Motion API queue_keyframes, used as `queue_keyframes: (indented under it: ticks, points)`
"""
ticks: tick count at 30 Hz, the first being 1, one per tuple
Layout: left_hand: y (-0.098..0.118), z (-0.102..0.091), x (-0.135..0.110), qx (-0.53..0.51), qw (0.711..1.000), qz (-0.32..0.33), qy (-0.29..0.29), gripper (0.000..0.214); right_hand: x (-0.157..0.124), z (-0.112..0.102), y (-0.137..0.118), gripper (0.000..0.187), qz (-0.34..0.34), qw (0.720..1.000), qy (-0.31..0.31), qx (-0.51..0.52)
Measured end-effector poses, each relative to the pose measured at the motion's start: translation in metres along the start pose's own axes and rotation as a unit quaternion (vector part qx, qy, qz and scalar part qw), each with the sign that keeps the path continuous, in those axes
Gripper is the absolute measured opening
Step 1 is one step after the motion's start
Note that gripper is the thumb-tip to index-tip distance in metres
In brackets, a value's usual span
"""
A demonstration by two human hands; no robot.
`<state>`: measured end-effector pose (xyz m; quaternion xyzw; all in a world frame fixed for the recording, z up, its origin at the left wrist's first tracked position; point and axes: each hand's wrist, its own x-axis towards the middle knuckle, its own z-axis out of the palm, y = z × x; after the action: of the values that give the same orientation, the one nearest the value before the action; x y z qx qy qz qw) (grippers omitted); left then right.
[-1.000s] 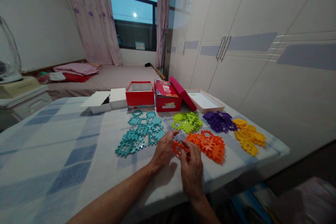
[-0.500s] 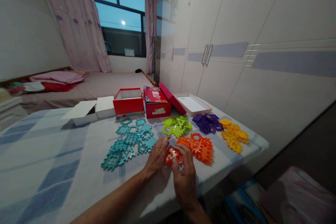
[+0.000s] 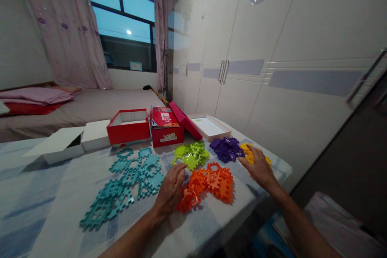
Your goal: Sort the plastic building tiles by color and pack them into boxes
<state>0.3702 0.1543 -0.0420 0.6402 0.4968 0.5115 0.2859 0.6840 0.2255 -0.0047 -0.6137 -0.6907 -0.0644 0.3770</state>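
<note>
Flat plastic puzzle pieces lie sorted by colour on a blue-checked tablecloth (image 3: 60, 234). My left hand (image 3: 171, 189) rests with fingers curled beside the left end of the orange pile (image 3: 211, 183), touching an orange piece (image 3: 186, 203). My right hand (image 3: 256, 165) lies flat with fingers spread on the yellow pile (image 3: 246, 149), which it mostly hides. The purple pile (image 3: 225, 147) sits just left of that hand. The lime green pile (image 3: 192, 155) lies behind the orange one. Teal pieces (image 3: 127, 179) spread out to the left.
An open red box (image 3: 128, 127), a printed red box (image 3: 165, 125) with its lid leaning, a shallow tray (image 3: 208, 127) and a white box (image 3: 65, 143) stand behind the piles. White wardrobe doors (image 3: 272, 48) run along the right. The table edge is close beyond the yellow pile.
My right hand let go of the orange piece and reached right onto the yellow pile. The orange piece now lies on the table by my left hand. The view swung right.
</note>
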Motion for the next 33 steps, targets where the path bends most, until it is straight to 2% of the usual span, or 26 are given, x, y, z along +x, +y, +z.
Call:
queue_keyframes:
  ticks: [4, 7, 11, 14, 18, 23, 33]
  points:
    - [-0.001, -0.001, -0.001, -0.011, 1.000, 0.004, -0.001, 0.040, 0.031, 0.027, 0.001, 0.074, -0.030, 0.989, -0.126, -0.068]
    - [-0.001, -0.001, -0.002, -0.027, 1.000, -0.009, 0.000, 0.040, 0.055, 0.050, -0.010, 0.084, -0.013, 0.971, -0.197, -0.137]
    - [-0.001, -0.002, -0.002, -0.030, 0.999, -0.027, -0.008, 0.043, 0.078, 0.074, -0.019, 0.094, 0.031, 0.950, -0.250, -0.184]
    - [-0.003, -0.002, -0.002, -0.031, 0.999, -0.035, -0.009, 0.044, 0.082, 0.085, -0.021, 0.091, 0.030, 0.945, -0.268, -0.183]
    - [-0.004, -0.003, -0.002, -0.039, 0.998, -0.051, -0.008, 0.043, 0.076, 0.091, -0.024, 0.073, -0.008, 0.951, -0.258, -0.170]
    - [-0.003, -0.004, -0.002, -0.048, 0.996, -0.079, -0.016, 0.045, 0.071, 0.086, -0.029, 0.048, -0.049, 0.962, -0.218, -0.160]
    - [-0.006, -0.005, -0.001, -0.036, 0.994, -0.101, -0.027, 0.048, 0.067, 0.081, -0.024, 0.030, -0.088, 0.982, -0.112, -0.125]
